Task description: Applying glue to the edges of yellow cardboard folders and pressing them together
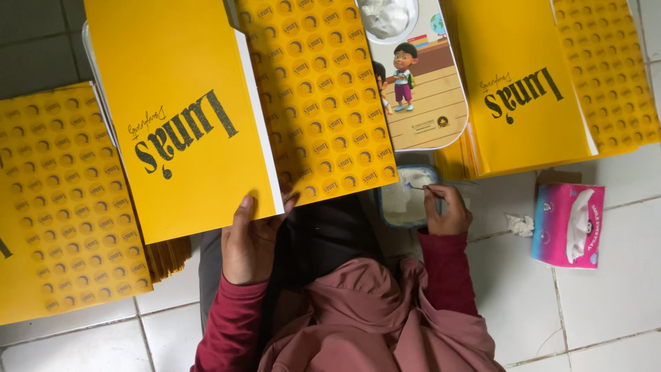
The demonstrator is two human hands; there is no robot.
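A flat yellow printed cardboard sheet [206, 117], part plain with dark lettering and part covered in round marks, lies across my lap. My left hand [249, 238] holds its near edge, thumb on top. My right hand [447, 210] pinches a thin stick over a small blue-rimmed tub of white paste [406, 203], the stick's tip at the paste. The tub sits on the floor just beyond my right knee.
More yellow sheets are stacked at the left [62, 207] and at the upper right [537, 89]. A plastic lid with a cartoon picture [420, 83] lies between them. A pink tissue pack [568, 224] and a crumpled tissue [520, 224] rest on the white tiled floor [606, 303].
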